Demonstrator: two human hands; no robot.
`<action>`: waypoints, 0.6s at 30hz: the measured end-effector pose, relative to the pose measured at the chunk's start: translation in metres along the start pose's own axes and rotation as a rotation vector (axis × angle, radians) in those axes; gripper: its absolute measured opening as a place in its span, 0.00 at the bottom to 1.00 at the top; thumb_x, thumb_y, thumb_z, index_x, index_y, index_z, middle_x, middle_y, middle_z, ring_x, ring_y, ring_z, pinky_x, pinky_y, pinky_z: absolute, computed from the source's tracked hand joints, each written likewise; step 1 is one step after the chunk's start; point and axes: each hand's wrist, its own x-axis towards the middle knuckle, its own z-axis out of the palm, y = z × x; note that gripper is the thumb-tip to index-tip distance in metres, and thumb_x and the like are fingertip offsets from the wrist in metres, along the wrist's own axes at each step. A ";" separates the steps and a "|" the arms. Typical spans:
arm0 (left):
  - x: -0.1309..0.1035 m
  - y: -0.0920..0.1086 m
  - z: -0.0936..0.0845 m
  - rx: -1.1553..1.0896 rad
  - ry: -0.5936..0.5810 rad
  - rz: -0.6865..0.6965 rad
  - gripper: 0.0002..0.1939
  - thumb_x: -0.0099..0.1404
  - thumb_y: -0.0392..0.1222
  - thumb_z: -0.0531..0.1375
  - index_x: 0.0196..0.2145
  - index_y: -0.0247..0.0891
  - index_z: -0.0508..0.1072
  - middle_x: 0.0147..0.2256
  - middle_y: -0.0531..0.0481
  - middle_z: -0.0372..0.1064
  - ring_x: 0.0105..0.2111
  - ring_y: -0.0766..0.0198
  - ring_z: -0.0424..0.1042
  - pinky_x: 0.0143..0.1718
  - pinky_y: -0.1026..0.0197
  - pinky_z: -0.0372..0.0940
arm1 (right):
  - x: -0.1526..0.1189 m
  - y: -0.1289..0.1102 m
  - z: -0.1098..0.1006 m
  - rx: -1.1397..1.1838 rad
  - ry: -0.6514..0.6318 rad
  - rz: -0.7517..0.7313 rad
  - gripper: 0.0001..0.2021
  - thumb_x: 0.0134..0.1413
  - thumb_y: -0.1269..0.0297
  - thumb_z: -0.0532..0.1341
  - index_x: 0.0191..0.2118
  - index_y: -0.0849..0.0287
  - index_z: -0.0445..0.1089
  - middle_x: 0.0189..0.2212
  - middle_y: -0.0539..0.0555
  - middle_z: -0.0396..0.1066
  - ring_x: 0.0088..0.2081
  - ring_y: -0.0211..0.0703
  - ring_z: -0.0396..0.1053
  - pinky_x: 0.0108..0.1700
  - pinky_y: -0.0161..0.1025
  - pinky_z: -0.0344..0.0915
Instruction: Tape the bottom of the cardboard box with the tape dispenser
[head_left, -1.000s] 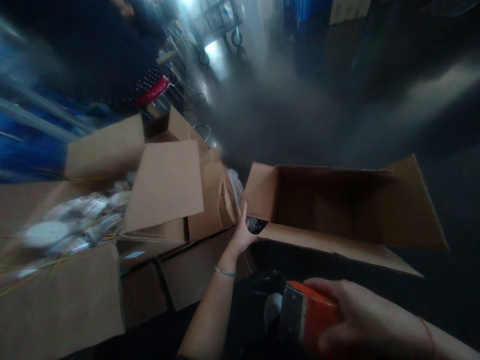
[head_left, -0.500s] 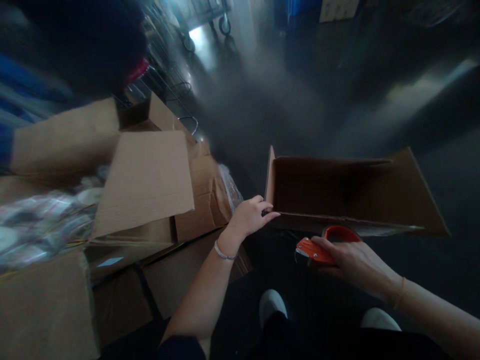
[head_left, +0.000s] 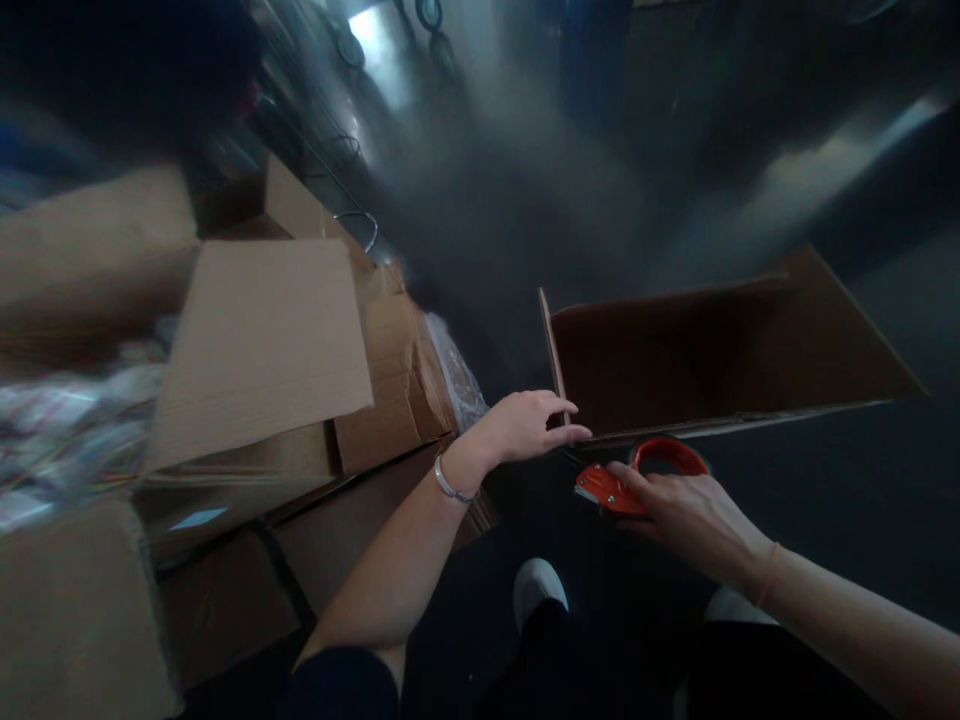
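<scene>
Right hand (head_left: 686, 515): fingers curled closed around the body of an orange-red plastic tape dispenser (head_left: 634, 478) with a looped handle. Dispenser sits just below the near edge of the open brown corrugated cardboard box (head_left: 720, 355), nose pointing left toward the box corner; contact with the cardboard cannot be told.

Left hand (head_left: 525, 425): palm down, fingers extended and slightly spread, fingertips resting on the near left corner of the same box, next to its upright end flap. Nothing is clasped in it. A thin silver bangle (head_left: 450, 487) circles the left wrist; a thin band shows on the right wrist.

Box: matte, plain inner walls, interior dark, long flap standing at the far side. It lies on a dark floor (head_left: 862, 500), in front of the person's knees. No print or label legible on it.

Left of the hands: stacked brown cardboard cartons (head_left: 262, 340), flaps open and creased, one bearing a small pale sticker (head_left: 193, 518), writing too blurred to read. Crinkled clear plastic wrap (head_left: 454, 375) shows between cartons and box. Two pale shoe tips (head_left: 538, 585) below.
</scene>
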 end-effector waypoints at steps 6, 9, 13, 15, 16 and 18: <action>-0.022 0.000 0.015 0.037 -0.043 -0.052 0.48 0.48 0.47 0.70 0.62 0.43 0.52 0.52 0.45 0.62 0.46 0.57 0.69 0.47 0.58 0.66 | 0.006 -0.001 0.001 -0.047 0.045 0.035 0.28 0.58 0.51 0.57 0.61 0.52 0.53 0.31 0.51 0.71 0.30 0.46 0.72 0.28 0.39 0.60; -0.023 0.000 0.033 0.105 0.078 -0.088 0.36 0.57 0.34 0.63 0.60 0.42 0.54 0.51 0.46 0.61 0.43 0.60 0.71 0.46 0.59 0.67 | 0.008 -0.001 0.005 -0.079 0.059 0.040 0.28 0.57 0.51 0.58 0.61 0.52 0.53 0.30 0.50 0.70 0.28 0.45 0.71 0.27 0.39 0.59; -0.020 -0.002 0.043 0.216 0.162 -0.070 0.20 0.64 0.28 0.51 0.54 0.38 0.62 0.43 0.48 0.65 0.36 0.65 0.70 0.39 0.61 0.68 | 0.009 -0.001 0.008 -0.091 0.072 0.045 0.28 0.58 0.50 0.57 0.61 0.52 0.53 0.30 0.50 0.70 0.28 0.44 0.71 0.26 0.38 0.58; -0.019 -0.003 0.041 0.296 0.176 -0.059 0.15 0.65 0.29 0.49 0.48 0.37 0.66 0.38 0.48 0.65 0.35 0.65 0.69 0.36 0.62 0.67 | 0.009 -0.002 0.008 -0.092 0.077 0.056 0.29 0.58 0.50 0.58 0.61 0.52 0.52 0.30 0.50 0.70 0.28 0.44 0.71 0.26 0.38 0.57; -0.018 -0.003 0.040 0.345 0.182 -0.052 0.13 0.66 0.30 0.50 0.45 0.38 0.68 0.36 0.49 0.65 0.35 0.64 0.68 0.34 0.62 0.66 | 0.010 -0.002 0.008 -0.095 0.079 0.063 0.29 0.58 0.50 0.58 0.61 0.52 0.52 0.30 0.50 0.71 0.28 0.44 0.71 0.26 0.38 0.57; -0.017 -0.002 0.038 0.457 0.211 -0.045 0.10 0.67 0.32 0.51 0.41 0.39 0.70 0.34 0.48 0.65 0.38 0.60 0.66 0.32 0.61 0.65 | 0.010 -0.002 0.008 -0.107 0.088 0.090 0.29 0.58 0.50 0.57 0.61 0.53 0.51 0.30 0.50 0.71 0.28 0.44 0.71 0.26 0.37 0.57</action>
